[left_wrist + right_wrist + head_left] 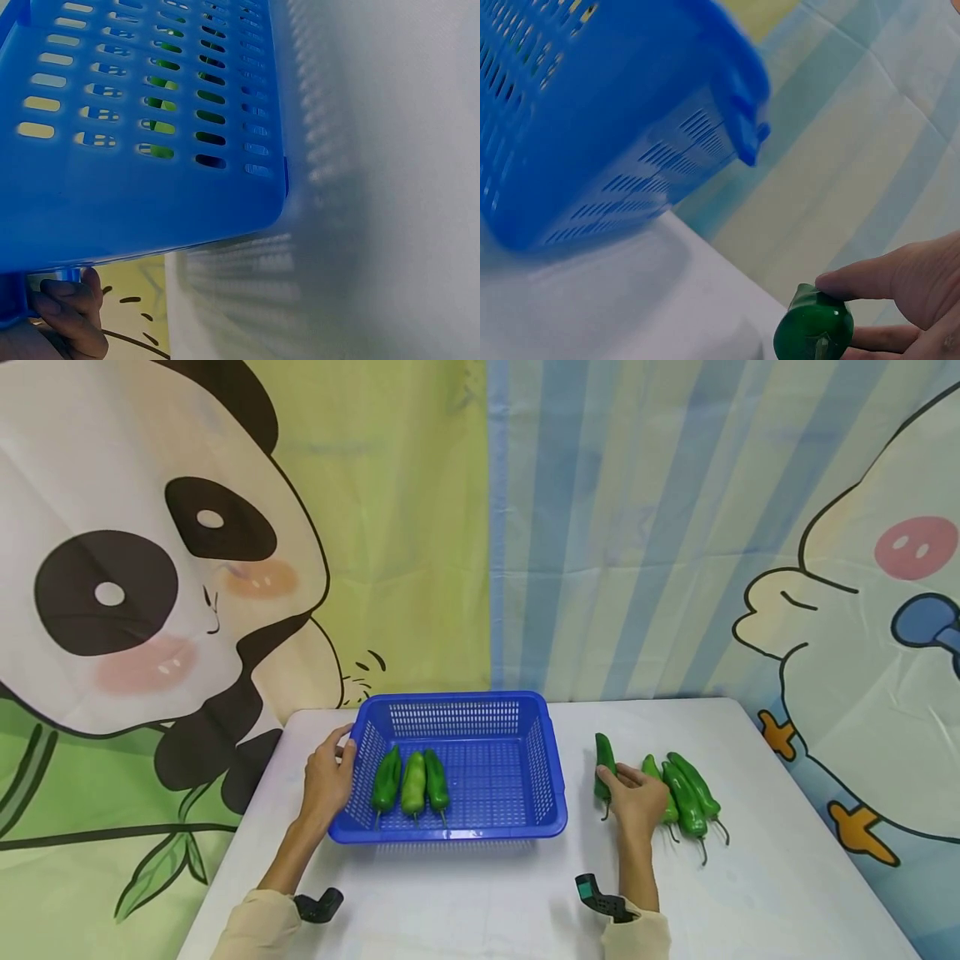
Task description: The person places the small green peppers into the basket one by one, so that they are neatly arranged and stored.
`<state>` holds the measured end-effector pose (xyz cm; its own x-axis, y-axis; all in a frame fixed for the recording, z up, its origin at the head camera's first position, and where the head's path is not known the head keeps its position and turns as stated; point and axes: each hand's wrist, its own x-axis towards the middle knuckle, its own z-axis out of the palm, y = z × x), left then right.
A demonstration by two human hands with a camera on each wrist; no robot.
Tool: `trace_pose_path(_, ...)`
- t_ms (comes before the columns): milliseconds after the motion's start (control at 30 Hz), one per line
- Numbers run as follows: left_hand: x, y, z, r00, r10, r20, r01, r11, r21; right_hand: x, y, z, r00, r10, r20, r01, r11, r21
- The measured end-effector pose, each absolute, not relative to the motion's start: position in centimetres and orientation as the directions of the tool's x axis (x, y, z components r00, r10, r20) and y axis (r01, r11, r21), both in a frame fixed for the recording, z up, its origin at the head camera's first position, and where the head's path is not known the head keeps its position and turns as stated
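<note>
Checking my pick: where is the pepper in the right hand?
In the head view, the held pepper is right of centre, in the right hand, between the blue basket and three loose peppers.

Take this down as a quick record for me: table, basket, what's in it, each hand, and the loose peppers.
Table: white
Basket: blue, perforated, on the table
Basket contents: three green peppers, side by side, toward the left
Left hand: holds the basket's left rim
Right hand: pinches one green pepper, right of the basket
Loose peppers: three, green, grouped on the table beside the right hand
</note>
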<state>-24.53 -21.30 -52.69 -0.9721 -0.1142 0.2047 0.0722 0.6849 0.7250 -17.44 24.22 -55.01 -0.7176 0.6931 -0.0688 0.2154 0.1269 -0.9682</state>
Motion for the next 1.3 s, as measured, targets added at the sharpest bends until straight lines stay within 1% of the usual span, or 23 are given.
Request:
trace_pose_path(167,-24.5,-21.2,-52.9,-0.969,-0.12,0.215,0.078,0.679,0.73,-17.3,24.7,-54.5,-0.734,0.649,-0.2,0.231,-0.038,-0.972)
trace_pose_path(367,-24.5,-21.2,-52.8,-0.97,-0.117,0.211,0.077,0.678,0.731,-17.3,25.0,-53.9,-0.757,0.598,-0.264,0.242,-0.12,-0.963)
trace_pose_path(767,-24.6,-21.1,-52.6,-0.971,-0.112,0.21,0.08,0.677,0.732,-17.0,25.0,-52.5,-0.78,0.572,-0.256,0.191,-0.172,-0.966)
trace_pose_path(967,-24.6,-21.1,-52.6,-0.972,-0.118,0.204,0.071,0.68,0.73,-17.0,24.7,-51.6,-0.784,0.57,-0.244,0.181,-0.165,-0.969)
trace_pose_path(1200,-24.5,-21.3,-52.7,-0.964,-0.11,0.243,0.106,0.677,0.728,-16.9,24.1,-50.7,-0.804,0.546,-0.236,0.173,-0.165,-0.971)
trace_pose_path(1300,-24.5,-21.3,-52.7,-0.964,-0.108,0.241,0.107,0.676,0.729,-16.8,23.9,-50.4,-0.807,0.54,-0.237,0.173,-0.166,-0.971)
